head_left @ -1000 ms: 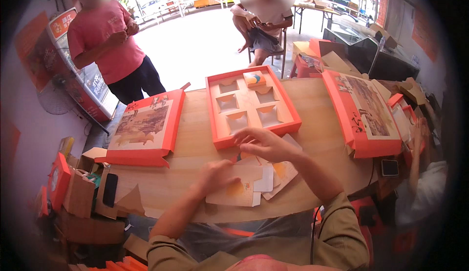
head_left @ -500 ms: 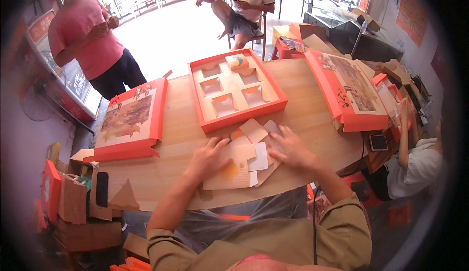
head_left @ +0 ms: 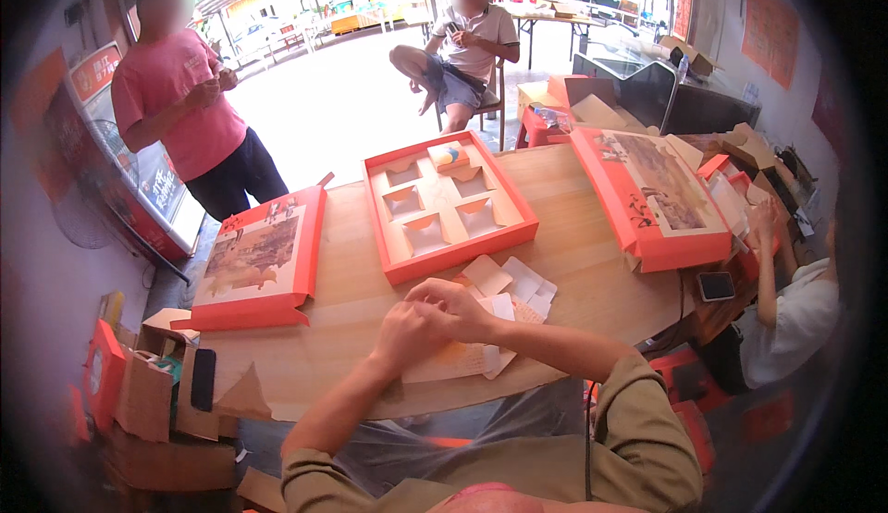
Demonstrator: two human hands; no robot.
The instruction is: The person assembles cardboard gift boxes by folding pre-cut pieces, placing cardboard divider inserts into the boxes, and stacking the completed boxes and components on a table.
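Note:
My left hand [head_left: 403, 335] and my right hand [head_left: 455, 309] meet over the near part of the table, fingers curled against each other. What is between them, if anything, is hidden. Beneath and beside them lies a loose pile of flat, printed cream-coloured carton pieces [head_left: 525, 289] with white and beige flaps, partly covered by my hands. Just beyond the pile stands an open red box tray [head_left: 462, 259] with several square compartments. A small printed box [head_left: 448, 156] fills the far right compartment.
Red lidded boxes with a painted landscape lie at left [head_left: 250, 259] and right [head_left: 668, 189]. A dark phone [head_left: 203, 379] rests at the left edge, another phone [head_left: 716, 285] at the right. Two people are across the table; a co-worker's hands [head_left: 763, 222] handle red boxes at right.
My hands have come together from either side of the carton pieces, the right moving left across the pile. The view has tilted up a little.

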